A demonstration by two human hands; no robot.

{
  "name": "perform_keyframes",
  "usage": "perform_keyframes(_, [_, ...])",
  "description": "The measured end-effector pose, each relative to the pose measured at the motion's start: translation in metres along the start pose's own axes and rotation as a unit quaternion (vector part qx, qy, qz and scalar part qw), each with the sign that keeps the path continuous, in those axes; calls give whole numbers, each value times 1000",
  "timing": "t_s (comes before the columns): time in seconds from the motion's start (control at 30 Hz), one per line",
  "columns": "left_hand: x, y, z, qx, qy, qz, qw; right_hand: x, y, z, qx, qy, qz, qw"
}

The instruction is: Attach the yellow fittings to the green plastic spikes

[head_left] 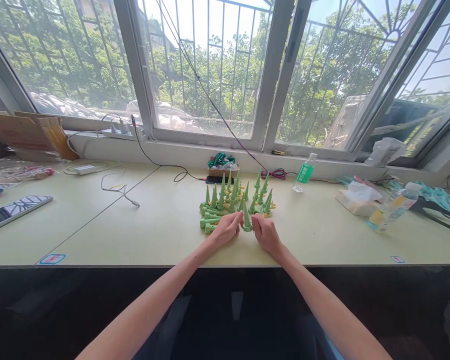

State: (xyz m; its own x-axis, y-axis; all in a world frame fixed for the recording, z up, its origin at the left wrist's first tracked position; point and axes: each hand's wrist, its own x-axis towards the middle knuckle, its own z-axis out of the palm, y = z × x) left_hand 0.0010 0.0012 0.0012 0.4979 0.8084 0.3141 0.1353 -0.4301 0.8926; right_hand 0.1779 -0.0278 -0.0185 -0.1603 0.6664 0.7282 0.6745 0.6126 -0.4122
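Between my hands a green watering spike (247, 221) stands tip up, its wide collar at the bottom. My left hand (227, 228) is closed, thumb and forefinger at the spike's left side. From the right, my right hand (266, 233) pinches near its collar, with the fingers curled. Just behind my hands, several more green spikes (233, 194) stand upright in a cluster, some with small yellow valves (272, 205) at their bases. To the left, several spikes (209, 221) lie on their sides, collars facing left.
A black phone (219, 180) and a small box with green material (223, 162) lie behind the spikes. On the right are a green-labelled bottle (305, 173), a tissue box (354, 202) and another bottle (393, 209). A cable (125, 192) and a tablet (17, 212) lie left.
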Motion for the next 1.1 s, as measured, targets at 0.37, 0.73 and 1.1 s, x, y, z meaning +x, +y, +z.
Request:
perform_keyframes(0.37, [1,-2,1,-17,-17,-15,1000,-1,-1,-1,6,-1,-15,1000])
perform_keyframes(0.73, [0,-3,-2,10,-37,-11,999,0,-3,-4,12,-24,-35,999])
perform_keyframes(1.1, [-1,5,-4,-4,-46,-9,999,0,-2,-4,1,-26,-30,999])
